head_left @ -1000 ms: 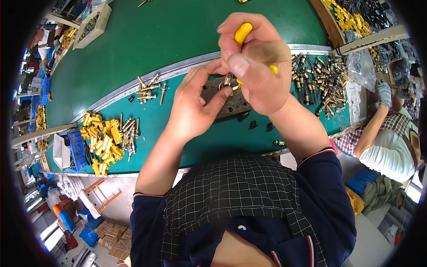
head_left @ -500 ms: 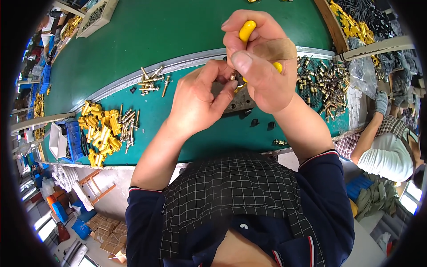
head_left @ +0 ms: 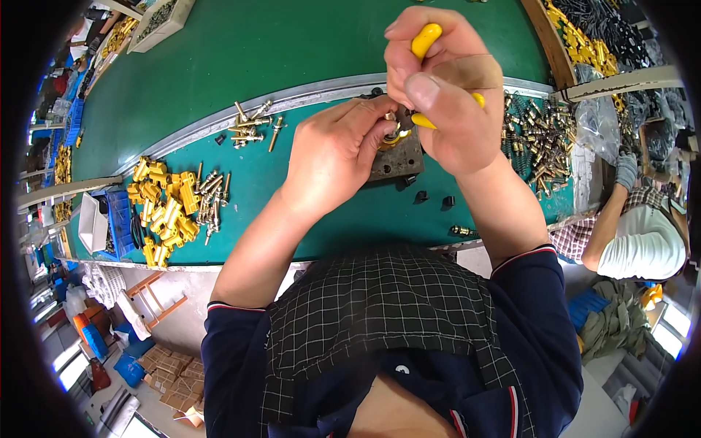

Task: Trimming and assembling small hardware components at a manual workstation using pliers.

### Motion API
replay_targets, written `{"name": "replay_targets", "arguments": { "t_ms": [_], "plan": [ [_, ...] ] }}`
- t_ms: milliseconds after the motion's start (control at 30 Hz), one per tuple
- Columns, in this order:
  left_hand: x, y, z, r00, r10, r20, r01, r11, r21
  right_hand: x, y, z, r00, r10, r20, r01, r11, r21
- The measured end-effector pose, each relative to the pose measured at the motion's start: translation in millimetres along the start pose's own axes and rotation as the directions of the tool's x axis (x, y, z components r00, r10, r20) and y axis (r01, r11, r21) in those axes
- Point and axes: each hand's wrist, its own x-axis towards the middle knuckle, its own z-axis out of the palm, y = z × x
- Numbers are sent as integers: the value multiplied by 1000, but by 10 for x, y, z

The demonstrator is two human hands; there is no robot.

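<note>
My right hand (head_left: pixel 461 128) is closed round a pair of yellow-handled pliers (head_left: pixel 426 41); the jaws are mostly hidden behind my fingers. Thumb and forefinger of my left hand (head_left: pixel 328 153) pinch a small brass-coloured cylindrical part (head_left: pixel 391 116), close to the pliers. Both hands are over a dark metal block (head_left: pixel 394 163) on the green bench. A bit of yellow shows on the block below my left fingertips, mostly covered. Small black caps (head_left: pixel 447 202) lie just in front of the block.
Yellow housings (head_left: pixel 169 212) and metal pins (head_left: pixel 212 201) are heaped at the left, beside a blue bin (head_left: pixel 119 223). More pins (head_left: pixel 250 125) lie by the metal rail. Brass cylinders and springs (head_left: pixel 540 139) are piled at right. A gloved co-worker's hand (head_left: pixel 626 171) is far right.
Both hands have shifted slightly right, and the right hand with the pliers a little farther up too. More of the metal block shows beneath my left hand.
</note>
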Motion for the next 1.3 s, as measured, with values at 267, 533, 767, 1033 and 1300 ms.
{"name": "replay_targets", "arguments": {
  "t_ms": [267, 533, 767, 1033, 1300],
  "plan": [
    [-26, -45, 23, 999, 17, -33, -16, 999, 34, -4, -79, 52, 964, 260, -50, -252, 960, 124],
    [-68, -56, 44, 998, 15, -57, -13, 999, 39, 29, -65, 130, 963, 268, -14, -268, 963, 18],
    [-54, -90, 77, 998, 16, -60, -13, 999, 43, 46, -78, 156, 942, 328, -73, -325, 945, 41],
    [-99, -164, 121, 998, 40, -41, -38, 998, 55, -12, 21, 146, 953, 293, -74, -295, 955, -18],
    [-174, -352, 228, 997, -76, 13, 76, 955, -286, -27, 51, 91, 933, 359, -29, -358, 933, 49]
  ]
}}
